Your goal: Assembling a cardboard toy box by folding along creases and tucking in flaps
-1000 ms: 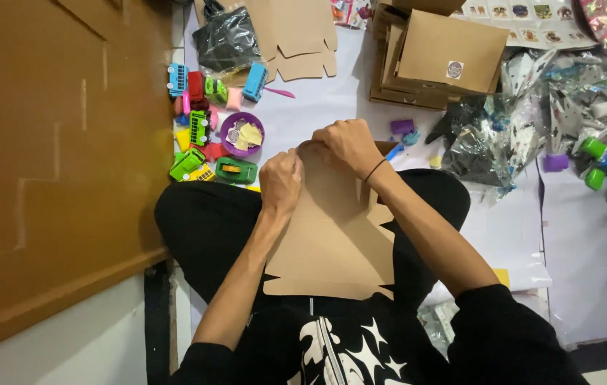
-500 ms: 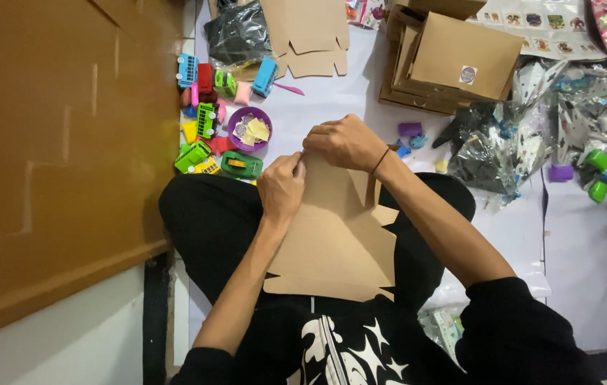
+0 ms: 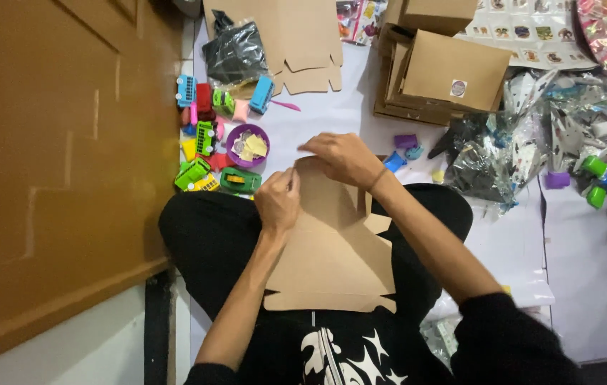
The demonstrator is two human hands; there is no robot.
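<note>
cardboard: a flat brown box blank (image 3: pixel 332 249) lies across the person's lap, far edge reaching the white floor sheet (image 3: pixel 332 114)
left hand: left hand (image 3: pixel 278 201) sits at the far left corner of the blank, fingers together, grip pinched on the edge
right hand: right hand (image 3: pixel 343 158) is draped over the far edge, palm down, fingers curled onto the cardboard, grip pressing on it rather than closed round it
arm pose: both forearms run out from the body and angle in, so the hands are near each other at the top of the blank
risk: honestly the blank looks floppy, and held only at one end I'd guess it could crease off the score line or tear at the notched flaps
risk 2: the purple bowl (image 3: pixel 248 145) and green toy car (image 3: pixel 240 180) are just beside the left hand, so a wide swing could knock them around
nearby: folded boxes (image 3: pixel 453 71) and crinkly plastic bags (image 3: pixel 489 157) off to the right
</note>
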